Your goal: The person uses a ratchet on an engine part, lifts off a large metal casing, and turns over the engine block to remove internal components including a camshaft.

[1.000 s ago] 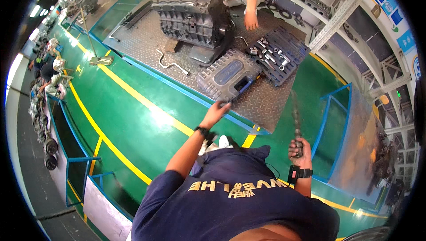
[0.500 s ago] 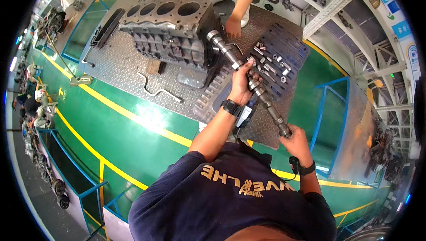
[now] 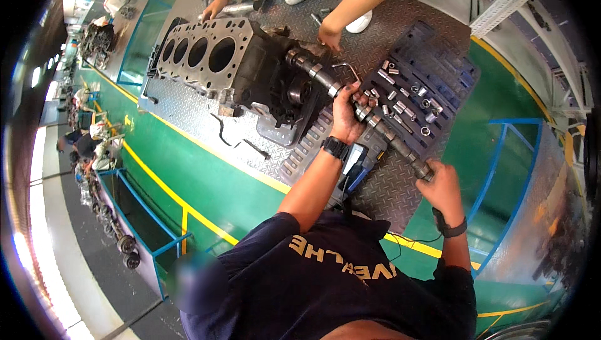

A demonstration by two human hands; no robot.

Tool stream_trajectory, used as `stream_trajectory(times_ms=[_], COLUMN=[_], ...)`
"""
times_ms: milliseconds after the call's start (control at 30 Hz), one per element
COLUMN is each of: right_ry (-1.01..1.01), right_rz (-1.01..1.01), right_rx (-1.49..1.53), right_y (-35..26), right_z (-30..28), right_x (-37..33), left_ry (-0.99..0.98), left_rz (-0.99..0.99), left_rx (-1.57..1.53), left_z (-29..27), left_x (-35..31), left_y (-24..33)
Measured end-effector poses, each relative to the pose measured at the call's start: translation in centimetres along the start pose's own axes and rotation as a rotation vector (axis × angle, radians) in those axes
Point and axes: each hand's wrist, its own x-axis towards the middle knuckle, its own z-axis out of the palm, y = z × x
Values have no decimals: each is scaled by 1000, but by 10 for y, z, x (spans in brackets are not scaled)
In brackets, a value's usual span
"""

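A long metal camshaft (image 3: pixel 322 79) slants across the bench in front of me, its far end beside the near end of the engine block (image 3: pixel 253 65). My left hand (image 3: pixel 347 118) is closed around the middle of the shaft, palm partly underneath. At the near end, my right hand (image 3: pixel 443 188) grips the shaft with its fingers wrapped over the tip. The block lies with several large round bores facing up. Whether the shaft's far end touches the block, I cannot tell.
An open dark-blue tool case (image 3: pixel 441 58) with several sockets (image 3: pixel 400 108) lies right of the shaft. A co-worker's hand (image 3: pixel 330 35) hangs near the shaft's far end; their other hand (image 3: pixel 214 10) is at the block's far edge. A bent bar (image 3: pixel 250 148) lies left on the patterned metal bench.
My view has shifted, showing more of the block's near end and the co-worker's shoes and second hand. Both my hands keep hold of the camshaft, at about the same slant.
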Motion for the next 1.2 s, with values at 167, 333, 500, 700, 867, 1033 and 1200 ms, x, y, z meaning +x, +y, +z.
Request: stream_trajectory(times_ms=[167,333,500,700,867,1033,1200], right_ry=[-139,-89,-87,194,267,274,308], right_rz=[49,3,21,-76,-166,-262,-282], right_rx=[58,64,49,542,477,406,413], right_y=[28,34,38,48,48,42,39], right_z=[2,15,7,-31,-55,-72,-75], right_x=[29,33,40,56,95,107,112], left_ry=[12,51,39,5,75,30,18], left_rz=[62,26,60,175,151,192,185], left_rx=[42,69,48,-188,-242,-295,-341], left_z=[-5,-14,-10,14,27,33,36], left_x=[18,27,34,56,75,83,83], left_y=[-9,-12,-9,-14,-14,-13,-10])
